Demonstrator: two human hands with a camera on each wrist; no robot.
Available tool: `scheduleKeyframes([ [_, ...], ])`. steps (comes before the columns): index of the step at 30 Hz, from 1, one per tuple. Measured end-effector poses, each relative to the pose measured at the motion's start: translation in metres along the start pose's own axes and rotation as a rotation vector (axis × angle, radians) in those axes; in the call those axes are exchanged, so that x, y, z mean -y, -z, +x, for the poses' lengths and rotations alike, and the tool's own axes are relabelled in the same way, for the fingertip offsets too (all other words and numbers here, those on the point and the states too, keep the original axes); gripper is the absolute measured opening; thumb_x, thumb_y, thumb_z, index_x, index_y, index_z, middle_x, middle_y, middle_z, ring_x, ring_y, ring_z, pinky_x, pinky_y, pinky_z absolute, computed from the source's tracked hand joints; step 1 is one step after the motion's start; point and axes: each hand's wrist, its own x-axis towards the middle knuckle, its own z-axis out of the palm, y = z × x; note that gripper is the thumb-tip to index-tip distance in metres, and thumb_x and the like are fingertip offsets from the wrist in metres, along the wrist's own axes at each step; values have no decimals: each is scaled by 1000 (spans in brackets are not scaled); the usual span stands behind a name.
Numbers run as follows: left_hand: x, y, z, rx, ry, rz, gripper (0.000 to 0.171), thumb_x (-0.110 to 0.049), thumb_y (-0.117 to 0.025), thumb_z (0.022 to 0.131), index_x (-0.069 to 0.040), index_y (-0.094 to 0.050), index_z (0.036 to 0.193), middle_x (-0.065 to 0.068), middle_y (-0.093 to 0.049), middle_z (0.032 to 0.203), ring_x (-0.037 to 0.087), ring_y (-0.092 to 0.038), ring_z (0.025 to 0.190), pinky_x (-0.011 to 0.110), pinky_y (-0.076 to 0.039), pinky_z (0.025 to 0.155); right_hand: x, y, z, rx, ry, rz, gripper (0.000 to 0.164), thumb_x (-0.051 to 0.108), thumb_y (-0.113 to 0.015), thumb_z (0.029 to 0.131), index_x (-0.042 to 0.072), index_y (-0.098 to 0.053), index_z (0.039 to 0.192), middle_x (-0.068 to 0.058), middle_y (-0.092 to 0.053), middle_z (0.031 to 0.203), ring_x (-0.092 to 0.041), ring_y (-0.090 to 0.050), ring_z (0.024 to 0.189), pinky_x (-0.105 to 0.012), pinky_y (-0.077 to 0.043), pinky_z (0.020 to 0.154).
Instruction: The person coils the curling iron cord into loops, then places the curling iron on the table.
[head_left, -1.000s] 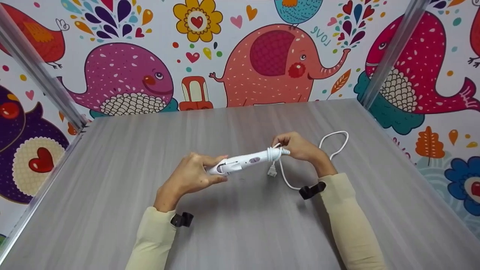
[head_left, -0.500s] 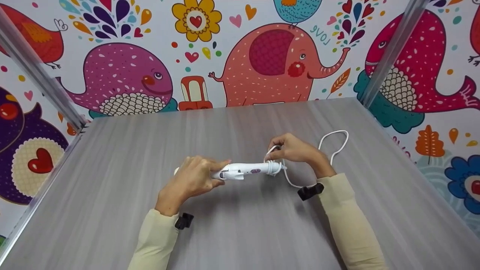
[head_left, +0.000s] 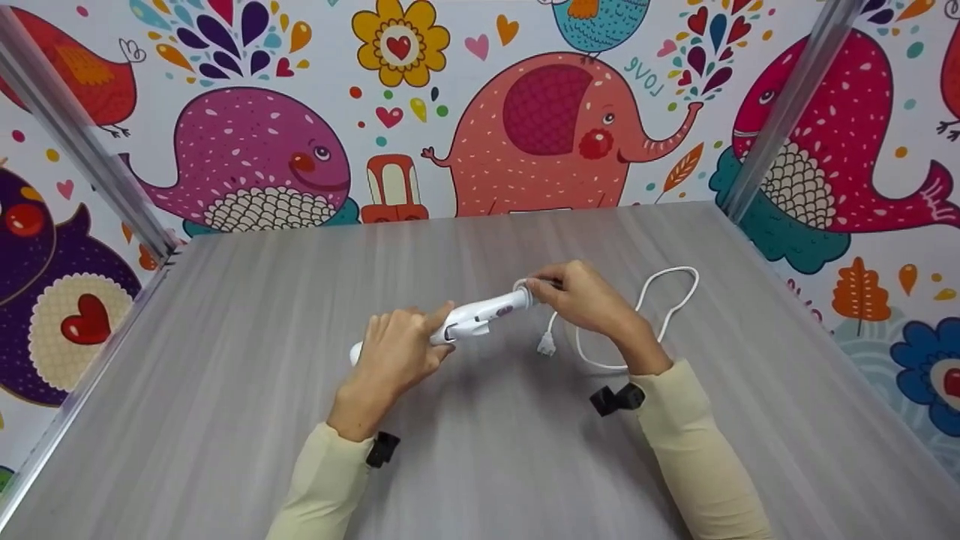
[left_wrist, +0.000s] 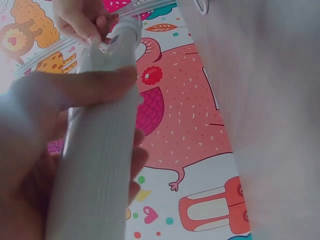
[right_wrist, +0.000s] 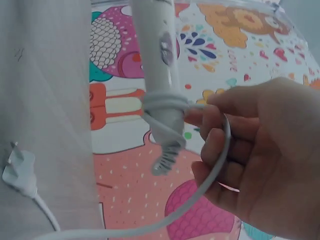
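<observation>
White device [head_left: 484, 309]: it is a long rod-like tool, held above the worktop [head_left: 487, 457] between both hands, slanted so that its right end is farther from the person. On its body are a small lever [head_left: 469, 328] and an oval purplish button [head_left: 504, 310].
Left hand [head_left: 397, 349]: its grip is closed round the body of the device; in the left wrist view the thumb lies across it, and fingertips appear at the other side.
Right hand [head_left: 589, 296]: its grip is nearly closed, the fingers are curled and hold the cord just beside the device's end.
Cord [right_wrist: 167, 221]: white, wound in some turns around the end of the device, above the ribbed guard [right_wrist: 167, 157]; from the turns it passes through the right fingers, and one wide loop reaches beyond the right wrist.
Plug [right_wrist: 20, 172]: white, with flat prongs, near the right hand; I cannot tell whether it touches the worktop.
Sleeves [head_left: 697, 442]: pale yellow, with a black mount [head_left: 382, 448] at each wrist.
Wall [head_left: 420, 142]: printed with a coral elephant [head_left: 525, 172] and a purple whale [head_left: 255, 150], behind the worktop.
</observation>
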Motion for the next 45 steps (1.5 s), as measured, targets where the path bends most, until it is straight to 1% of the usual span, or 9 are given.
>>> scheduleKeyframes([
  [7,-6,-6,3,-119,90,-5,50,-23,-90,72,-14,-73,118,14,-69,69,29,-63,53,41,-47,46,11,-13,-1,-210,80,29,25,16,-67,97,4,-75,116,-13,-76,96,-16,-65,76,-26,-53,68],
  [10,-5,-9,4,-155,143,-41,50,-23,-90,73,-12,-73,118,16,-70,73,31,-65,57,45,-51,50,13,-19,0,-242,94,63,25,15,-66,97,3,-74,118,-14,-76,95,-22,-71,82,-32,-58,74],
  [14,0,-10,5,-160,236,-123,52,-24,-90,72,-12,-74,120,17,-75,82,30,-66,62,47,-53,55,13,-23,2,-232,111,101,23,14,-64,98,3,-74,115,-11,-75,88,-22,-69,79,-29,-57,71],
  [18,3,-9,7,-107,338,-235,54,-27,-89,73,-12,-74,122,15,-78,96,28,-68,71,47,-53,61,10,-21,4,-192,145,182,21,10,-63,98,0,-74,113,-14,-74,86,-15,-66,73,-22,-52,66],
  [23,6,-4,10,-34,459,-374,55,-33,-88,75,-13,-73,123,11,-77,109,27,-71,84,45,-54,71,1,-15,7,-61,193,341,25,6,-60,99,-4,-71,119,-23,-73,90,-11,-65,72,-22,-56,71],
  [27,9,5,11,-3,540,-516,59,-33,-89,73,-12,-72,125,9,-76,113,24,-68,85,38,-51,68,-8,-8,8,50,230,438,29,9,-61,99,-3,-69,123,-22,-74,91,-13,-67,73,-26,-58,72],
  [32,14,15,12,31,558,-691,55,-27,-90,73,-14,-72,124,9,-75,113,24,-65,87,31,-49,68,-19,-1,10,145,277,549,29,11,-58,101,-5,-68,123,-7,-73,84,-15,-66,72,-24,-57,71],
  [37,14,20,12,62,550,-769,54,-24,-90,74,-13,-73,123,9,-75,114,25,-63,89,32,-49,69,-30,2,12,172,303,623,28,11,-58,101,-8,-68,118,0,-70,81,-19,-63,71,-26,-57,71],
  [45,13,16,10,160,470,-857,54,-26,-89,74,-11,-71,123,10,-73,119,26,-62,95,33,-48,72,-47,1,15,246,249,538,28,14,-59,101,-9,-71,112,1,-67,77,-13,-64,74,-29,-57,76],
])
